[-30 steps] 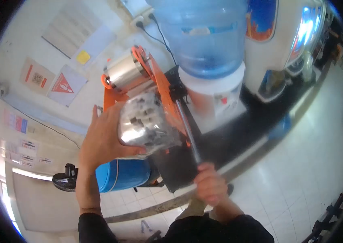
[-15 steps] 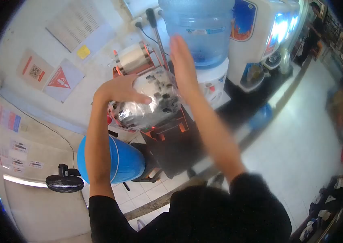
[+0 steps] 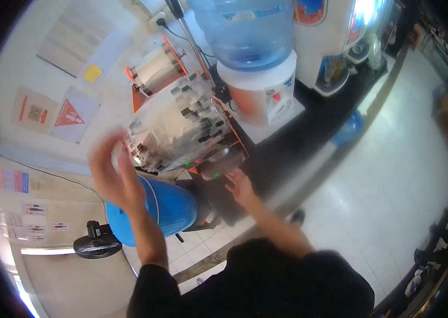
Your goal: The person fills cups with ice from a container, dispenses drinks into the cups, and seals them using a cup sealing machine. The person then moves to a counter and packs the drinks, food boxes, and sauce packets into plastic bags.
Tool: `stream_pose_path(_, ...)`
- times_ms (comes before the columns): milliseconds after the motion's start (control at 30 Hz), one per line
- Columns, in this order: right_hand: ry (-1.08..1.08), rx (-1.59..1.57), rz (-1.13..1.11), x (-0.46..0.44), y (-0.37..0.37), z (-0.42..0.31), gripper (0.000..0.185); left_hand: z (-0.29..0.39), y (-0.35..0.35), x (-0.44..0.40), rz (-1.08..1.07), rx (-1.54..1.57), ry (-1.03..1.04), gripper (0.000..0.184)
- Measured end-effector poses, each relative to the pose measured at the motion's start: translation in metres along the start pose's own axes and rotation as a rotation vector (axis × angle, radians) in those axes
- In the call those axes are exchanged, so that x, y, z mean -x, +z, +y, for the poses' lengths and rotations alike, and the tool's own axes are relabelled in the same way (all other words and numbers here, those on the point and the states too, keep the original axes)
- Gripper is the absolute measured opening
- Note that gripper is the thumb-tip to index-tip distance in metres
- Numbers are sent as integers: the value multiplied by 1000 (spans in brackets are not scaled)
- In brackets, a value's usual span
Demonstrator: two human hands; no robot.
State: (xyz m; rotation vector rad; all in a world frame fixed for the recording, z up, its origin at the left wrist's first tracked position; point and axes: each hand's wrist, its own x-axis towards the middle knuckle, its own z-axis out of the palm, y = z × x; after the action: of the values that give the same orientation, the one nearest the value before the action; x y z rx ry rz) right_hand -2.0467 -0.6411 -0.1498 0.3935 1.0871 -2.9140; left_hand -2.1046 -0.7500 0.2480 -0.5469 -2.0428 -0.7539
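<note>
L hand (image 3: 114, 172) blurry nr pkg (image 3: 168, 127).

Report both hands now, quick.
Left hand: open, blurred, beside the machine; nothing seen in its grasp.
Right hand: open, at the machine's lower front; whether it touches cannot be told.

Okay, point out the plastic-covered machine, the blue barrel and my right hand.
Plastic-covered machine (image 3: 173, 123): head view, middle of its clear cover.
Blue barrel (image 3: 179, 206): head view, on its side wall.
Right hand (image 3: 242, 190): head view, middle of the hand.
</note>
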Motion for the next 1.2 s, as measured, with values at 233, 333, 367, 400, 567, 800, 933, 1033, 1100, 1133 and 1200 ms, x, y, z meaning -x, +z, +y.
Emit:
stream_pose_path(233,341,-519,29,117,-64,16,36,-1,30,221,-559,224,-632,35)
stream_pose_path(333,325,-626,-120,114,-80,7,43,-28,44,279,-547,161,-659,45)
stream_pose_path(367,291,-625,-226,104,-94,12,41,-32,48,285,-601,144,-645,64)
stream_pose_path(400,253,-626,-331,97,-86,-1,39,-34,51,284,-586,149,-653,64)
stream_pose_path(567,328,-159,71,16,-31,-67,56,-34,88,275,-625,21,-485,100)
stream_pose_path(800,247,117,53,-41,-69,-43,69,-33,121,258,-589,-47,-512,94)
stream_pose_path(933,594,7,-105,-38,-114,-124,64,2,116,226,-533,-25,-561,88)
stream_pose_path(1033,-82,511,256,-68,-176,-254,29,49,120,182,-538,0,-456,89)
stream_pose_path(1100,-367,901,566,-112,-207,-368,35,77,149,173,-559,16,-448,89)
stream_pose_path(1133,-482,921,707,-130,-207,-418,46,80,171,185,-587,173,-558,89)
stream_pose_path(1200,-814,1614,728,-189,-291,-477,79,94,221,202,-594,332,-718,87)
